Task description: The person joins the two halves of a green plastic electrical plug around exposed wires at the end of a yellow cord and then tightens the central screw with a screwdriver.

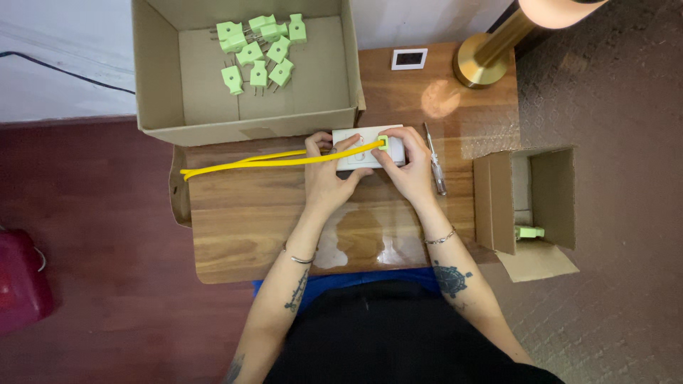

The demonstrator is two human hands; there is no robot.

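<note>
Both hands clamped: left hand [329, 178] on yellow cable [270, 161], right hand [405, 169] on white socket block [359, 153].

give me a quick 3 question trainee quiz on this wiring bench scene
1. True or false: the large cardboard box holds green plugs.
2. What does the yellow cable lead to? A) the brass lamp base B) the white socket block C) the small box
3. Which tool lies just beside the right hand?

Key: 1 true. 2 B; the left hand and the right hand both rest on that block. 3 The screwdriver.
</note>
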